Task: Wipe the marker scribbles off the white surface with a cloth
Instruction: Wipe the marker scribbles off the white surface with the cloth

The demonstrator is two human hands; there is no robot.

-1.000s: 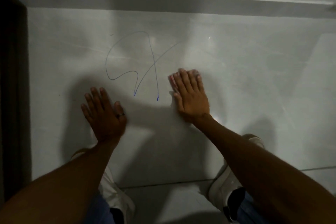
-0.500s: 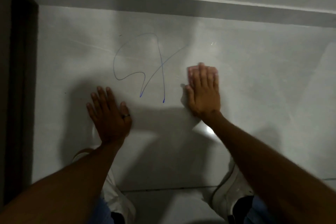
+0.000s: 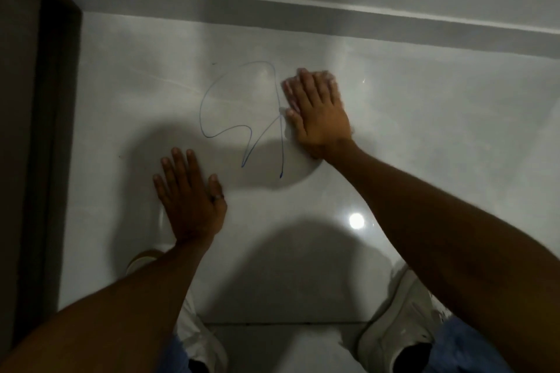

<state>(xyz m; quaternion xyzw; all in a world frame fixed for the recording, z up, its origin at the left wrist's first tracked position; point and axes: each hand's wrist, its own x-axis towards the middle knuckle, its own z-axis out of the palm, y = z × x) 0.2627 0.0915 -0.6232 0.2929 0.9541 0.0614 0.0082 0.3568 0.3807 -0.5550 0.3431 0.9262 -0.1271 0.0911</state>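
A thin blue marker scribble (image 3: 239,126) loops across the glossy white surface (image 3: 424,130), a floor tile. My right hand (image 3: 318,113) lies flat at the scribble's right edge and presses down on a pale cloth (image 3: 330,81). Only a blurred rim of the cloth shows past the fingertips. The hand covers the scribble's upper right stroke. My left hand (image 3: 189,197) rests flat on the tile below and left of the scribble, fingers spread, holding nothing, with a ring on one finger.
A dark door frame (image 3: 39,130) runs down the left side. A grey skirting band (image 3: 272,18) and a wall close the far side. My white shoes (image 3: 400,318) (image 3: 194,339) stand at the bottom, near a tile joint (image 3: 272,324). A lamp glare (image 3: 356,220) shines on the tile.
My right hand has slid with the cloth away from me, from beside the scribble's lower end to its upper right part. My left hand has stayed in place.
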